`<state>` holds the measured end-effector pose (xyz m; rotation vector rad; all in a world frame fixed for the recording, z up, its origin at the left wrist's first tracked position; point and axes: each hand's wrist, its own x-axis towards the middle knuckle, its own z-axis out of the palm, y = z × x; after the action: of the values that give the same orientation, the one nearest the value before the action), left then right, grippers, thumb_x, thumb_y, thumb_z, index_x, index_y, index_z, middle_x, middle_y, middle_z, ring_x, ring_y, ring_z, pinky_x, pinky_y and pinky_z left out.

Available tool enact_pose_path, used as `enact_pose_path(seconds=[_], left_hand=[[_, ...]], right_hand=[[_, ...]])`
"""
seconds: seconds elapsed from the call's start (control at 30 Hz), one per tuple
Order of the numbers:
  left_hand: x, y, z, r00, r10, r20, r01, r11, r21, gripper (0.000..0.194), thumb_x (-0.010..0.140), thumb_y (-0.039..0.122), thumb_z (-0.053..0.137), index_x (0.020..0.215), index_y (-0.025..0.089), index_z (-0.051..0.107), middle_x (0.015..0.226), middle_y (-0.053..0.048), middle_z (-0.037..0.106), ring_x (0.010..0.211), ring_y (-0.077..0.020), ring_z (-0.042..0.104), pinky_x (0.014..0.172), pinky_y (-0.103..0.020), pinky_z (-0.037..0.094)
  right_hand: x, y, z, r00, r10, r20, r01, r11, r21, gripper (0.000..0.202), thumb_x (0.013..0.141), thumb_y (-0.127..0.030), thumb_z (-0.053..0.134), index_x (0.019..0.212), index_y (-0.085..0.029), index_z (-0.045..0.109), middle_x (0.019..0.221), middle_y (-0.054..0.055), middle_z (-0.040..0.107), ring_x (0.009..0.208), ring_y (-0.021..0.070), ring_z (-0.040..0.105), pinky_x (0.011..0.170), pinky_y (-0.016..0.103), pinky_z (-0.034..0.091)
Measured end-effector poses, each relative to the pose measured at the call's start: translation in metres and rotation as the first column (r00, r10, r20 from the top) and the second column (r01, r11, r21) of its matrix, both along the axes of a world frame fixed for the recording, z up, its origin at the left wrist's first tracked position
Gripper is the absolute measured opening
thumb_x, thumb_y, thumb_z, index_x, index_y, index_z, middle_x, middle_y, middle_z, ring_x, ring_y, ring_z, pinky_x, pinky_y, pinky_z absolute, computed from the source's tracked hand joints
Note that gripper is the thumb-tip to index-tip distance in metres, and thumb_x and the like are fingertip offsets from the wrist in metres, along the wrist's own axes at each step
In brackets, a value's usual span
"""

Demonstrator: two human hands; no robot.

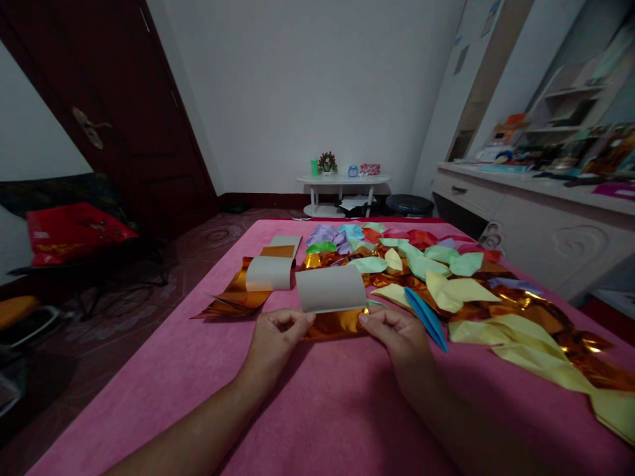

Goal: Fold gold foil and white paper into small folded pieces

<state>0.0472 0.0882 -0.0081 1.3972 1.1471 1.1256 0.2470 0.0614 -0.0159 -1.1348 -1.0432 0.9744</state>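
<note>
Between my two hands is a gold foil sheet whose grey-white back curls up and away from me. My left hand pinches its near left corner between thumb and fingers. At the near right corner my right hand pinches the same sheet. A stack of gold sheets with curled grey-backed sheets lies beyond my left hand. Just right of my right hand is a folded blue paper. Yellow folded papers and pale green ones spread over gold foil pieces on the right.
The pink cloth covers the table under my hands. Beyond it stand a small white table and a round dark stool. A white dresser is at the right, a red bag on a chair at the left.
</note>
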Motion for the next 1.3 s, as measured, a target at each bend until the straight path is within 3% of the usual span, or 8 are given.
enact_pose_path(seconds=[0.17,0.4,1.3], left_hand=[[0.001,0.001,-0.002,1.0,0.006,0.014,-0.006,1.0,-0.005,0.031,0.071,0.037,0.072,0.056,0.012,0.065,0.059,-0.002,0.06,0.059,-0.0111,0.05,0.057,-0.021,0.038],[0.002,0.002,0.001,1.0,0.018,0.022,-0.018,0.999,0.034,0.024,0.071,0.032,0.073,0.057,0.013,0.068,0.066,-0.004,0.065,0.064,-0.0122,0.054,0.061,-0.022,0.042],[0.004,0.0,0.004,0.998,0.04,0.044,-0.041,0.999,0.008,0.03,0.066,0.034,0.074,0.05,0.012,0.061,0.053,0.0,0.056,0.053,-0.0083,0.047,0.052,-0.019,0.036]], right_hand=[[-0.002,-0.001,0.001,0.999,-0.024,-0.026,0.023,0.999,-0.036,0.031,0.065,-0.037,0.075,0.047,-0.017,0.059,0.074,0.005,0.065,0.071,0.0196,0.056,0.067,0.031,0.042],[-0.004,-0.005,0.012,0.998,-0.062,-0.003,0.061,0.996,-0.07,0.034,0.064,-0.037,0.075,0.045,-0.017,0.056,0.06,0.002,0.057,0.059,0.0144,0.047,0.057,0.028,0.037],[-0.005,-0.006,0.007,0.991,-0.099,0.093,0.105,0.993,-0.056,0.035,0.068,-0.042,0.071,0.049,-0.017,0.054,0.055,0.0,0.05,0.055,0.0131,0.042,0.053,0.027,0.033]])
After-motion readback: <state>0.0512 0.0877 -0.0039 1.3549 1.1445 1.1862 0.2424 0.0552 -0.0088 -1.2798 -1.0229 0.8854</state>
